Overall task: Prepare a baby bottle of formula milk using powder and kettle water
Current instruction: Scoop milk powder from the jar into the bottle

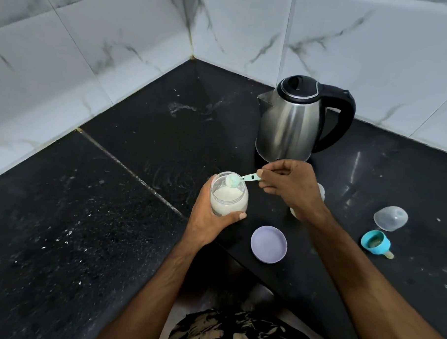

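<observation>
Black stone counter (113, 215) in tiled corner. Kettle (293, 121) at back. Left hand (210, 215) wraps powder jar (229, 195), open-topped. Right hand (288, 185) pinches green scoop (242, 179) handle, bowl over jar mouth. Lilac lid (268, 244) just beside jar.

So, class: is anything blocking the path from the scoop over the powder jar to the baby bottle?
The right hand itself, which pinches the scoop, hides most of the baby bottle behind it. Its opening is not visible, so I cannot tell.
</observation>
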Motion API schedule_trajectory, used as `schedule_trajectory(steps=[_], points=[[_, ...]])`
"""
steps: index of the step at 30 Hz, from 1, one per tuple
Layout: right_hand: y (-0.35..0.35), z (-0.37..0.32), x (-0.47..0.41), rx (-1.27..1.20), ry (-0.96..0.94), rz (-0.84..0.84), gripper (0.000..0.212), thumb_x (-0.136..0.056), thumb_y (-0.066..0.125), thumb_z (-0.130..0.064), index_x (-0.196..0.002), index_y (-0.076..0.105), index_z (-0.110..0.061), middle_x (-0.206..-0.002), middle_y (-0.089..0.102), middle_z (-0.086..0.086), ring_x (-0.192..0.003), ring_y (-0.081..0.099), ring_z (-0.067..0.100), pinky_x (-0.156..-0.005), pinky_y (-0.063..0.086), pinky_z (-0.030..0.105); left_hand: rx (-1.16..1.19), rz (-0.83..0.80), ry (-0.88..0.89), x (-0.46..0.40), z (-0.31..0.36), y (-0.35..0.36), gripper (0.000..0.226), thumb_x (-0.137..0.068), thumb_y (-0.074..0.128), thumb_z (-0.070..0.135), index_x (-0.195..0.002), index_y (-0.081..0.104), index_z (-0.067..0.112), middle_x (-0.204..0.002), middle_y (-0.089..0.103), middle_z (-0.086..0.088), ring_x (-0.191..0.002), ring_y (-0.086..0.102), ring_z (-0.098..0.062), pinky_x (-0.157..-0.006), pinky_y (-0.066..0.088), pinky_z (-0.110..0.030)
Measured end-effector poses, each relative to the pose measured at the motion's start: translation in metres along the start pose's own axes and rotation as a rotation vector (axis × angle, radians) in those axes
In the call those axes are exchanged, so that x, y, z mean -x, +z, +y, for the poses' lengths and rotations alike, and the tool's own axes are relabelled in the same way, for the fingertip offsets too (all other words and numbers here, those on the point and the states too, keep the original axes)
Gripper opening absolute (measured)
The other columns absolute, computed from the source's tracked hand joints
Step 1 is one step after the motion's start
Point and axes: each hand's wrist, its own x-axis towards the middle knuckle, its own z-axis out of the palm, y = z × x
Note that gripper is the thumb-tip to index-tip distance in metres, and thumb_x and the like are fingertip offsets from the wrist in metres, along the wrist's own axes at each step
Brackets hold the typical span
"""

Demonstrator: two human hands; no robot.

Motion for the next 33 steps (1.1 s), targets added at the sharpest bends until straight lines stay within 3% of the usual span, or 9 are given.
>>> schedule_trajectory(steps=[4,7,13,19,25,33], points=[[-0.007,-0.002,-0.001,-0.042,-0.004,0.021,0.01,-0.083,0.077,-0.012,-0.087,0.07,-0.007,-0.076,0.074,0.008,-0.065,0.071,0.013,-0.063,0.059,0.024,-0.012,0.018,-0.026,-0.003,0.006,-0.005,0.123,-0.049,0.087,0.058,-0.152,0.028,0.027,-0.153,0.038,0.008,-0.139,0.039,-0.004,-0.118,0.035,-0.039],[-0.016,-0.005,0.001,-0.1,-0.014,0.048,0.008,-0.084,0.076,-0.011,-0.085,0.069,-0.009,-0.076,0.073,0.009,-0.066,0.07,0.013,-0.064,0.058,0.026,-0.031,0.06,0.008,-0.007,0.017,-0.009,0.119,-0.05,0.086,0.06,-0.151,0.028,0.034,-0.155,0.031,0.012,-0.139,0.033,0.002,-0.118,0.033,-0.036],[-0.047,-0.011,0.005,-0.212,-0.038,0.102,0.015,-0.084,0.075,-0.01,-0.096,0.067,-0.003,-0.081,0.074,0.011,-0.069,0.07,0.016,-0.062,0.058,0.025,-0.115,0.124,0.203,-0.011,0.05,-0.004,0.099,-0.068,0.089,0.036,-0.148,0.032,0.032,-0.153,0.032,0.012,-0.139,0.031,0.004,-0.106,0.027,-0.006],[-0.079,-0.006,0.01,-0.251,-0.029,0.212,0.016,-0.085,0.074,-0.007,-0.097,0.066,0.0,-0.079,0.072,0.013,-0.066,0.069,0.016,-0.062,0.058,0.025,-0.124,0.062,0.305,-0.01,0.073,0.029,0.091,-0.071,0.088,0.031,-0.147,0.038,0.023,-0.15,0.038,0.012,-0.134,0.034,0.01,-0.106,0.025,-0.002],[-0.107,0.003,0.016,-0.253,-0.044,0.315,0.01,-0.085,0.074,-0.007,-0.089,0.066,-0.004,-0.073,0.07,0.01,-0.061,0.067,0.012,-0.06,0.057,0.024,-0.081,-0.077,0.309,-0.012,0.071,0.076,0.088,-0.074,0.087,0.03,-0.147,0.038,0.022,-0.147,0.042,0.008,-0.136,0.037,0.004,-0.109,0.028,-0.008],[-0.129,0.017,0.021,-0.244,-0.038,0.361,0.018,-0.084,0.076,-0.01,-0.095,0.066,-0.002,-0.073,0.071,0.009,-0.064,0.069,0.014,-0.064,0.058,0.025,0.004,-0.107,0.117,-0.018,0.052,0.127,0.087,-0.071,0.089,0.029,-0.142,0.041,0.026,-0.136,0.05,0.007,-0.124,0.048,-0.005,-0.105,0.043,-0.028]])
